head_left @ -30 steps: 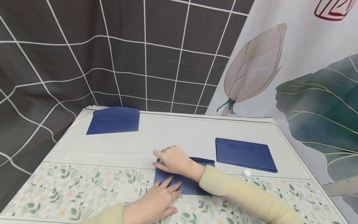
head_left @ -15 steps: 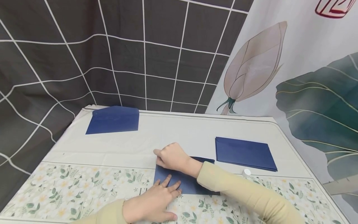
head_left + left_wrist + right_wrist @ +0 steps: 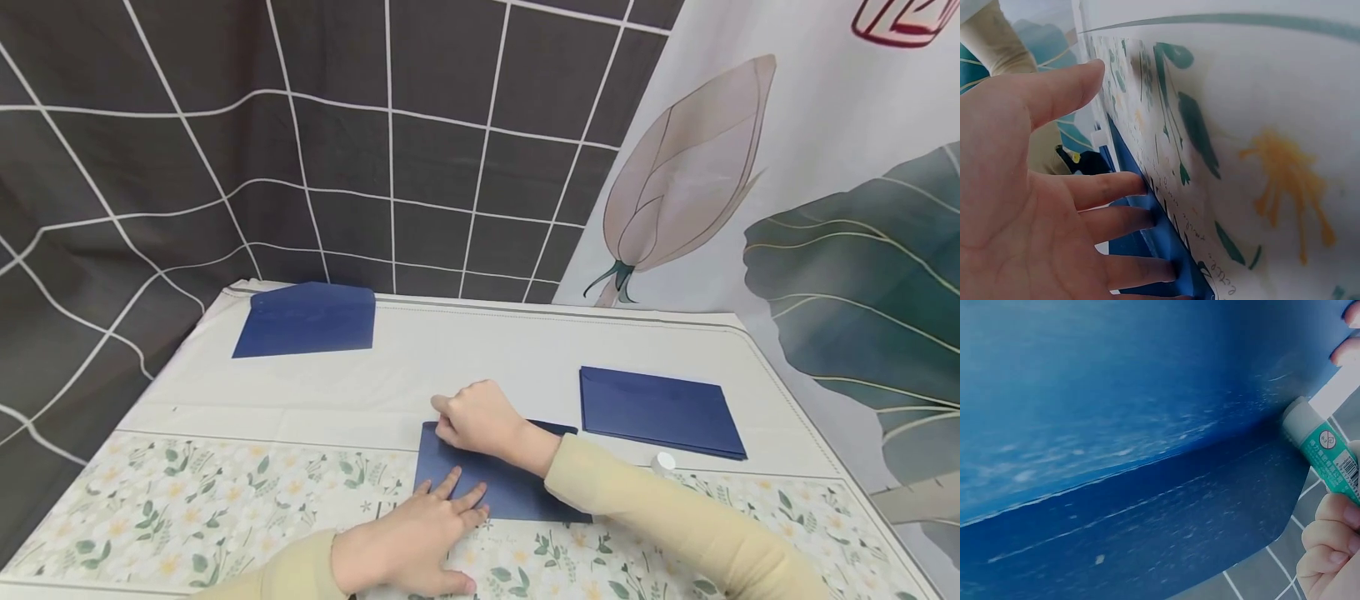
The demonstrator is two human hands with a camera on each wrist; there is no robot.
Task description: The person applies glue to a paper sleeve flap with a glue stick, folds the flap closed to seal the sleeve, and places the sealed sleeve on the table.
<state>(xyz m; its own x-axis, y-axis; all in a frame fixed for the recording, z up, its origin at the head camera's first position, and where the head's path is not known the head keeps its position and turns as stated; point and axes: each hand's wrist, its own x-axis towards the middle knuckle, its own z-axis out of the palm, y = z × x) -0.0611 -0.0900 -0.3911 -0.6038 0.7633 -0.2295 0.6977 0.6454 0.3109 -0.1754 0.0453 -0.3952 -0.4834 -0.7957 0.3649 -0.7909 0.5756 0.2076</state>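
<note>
A navy blue envelope (image 3: 517, 496) lies near the front of the table, flap up at its far side. My right hand (image 3: 480, 421) grips a glue stick (image 3: 1330, 450) with a green label, its white end at the flap fold in the right wrist view. Whitish streaks mark the blue paper there. In the head view that hand hides the glue stick. My left hand (image 3: 420, 533) rests with spread, straight fingers on the envelope's near left part; the thumb points away over the flowered cloth (image 3: 1210, 156).
Another blue envelope (image 3: 311, 321) lies at the back left with its flap raised. To the right is a stack of blue envelopes (image 3: 660, 412), with a small white cap (image 3: 663, 462) just in front. A dark checked curtain (image 3: 435, 150) hangs behind the table.
My right hand has slid right along the flap from the envelope's far left corner, which now shows. The left hand stays about where it was.
</note>
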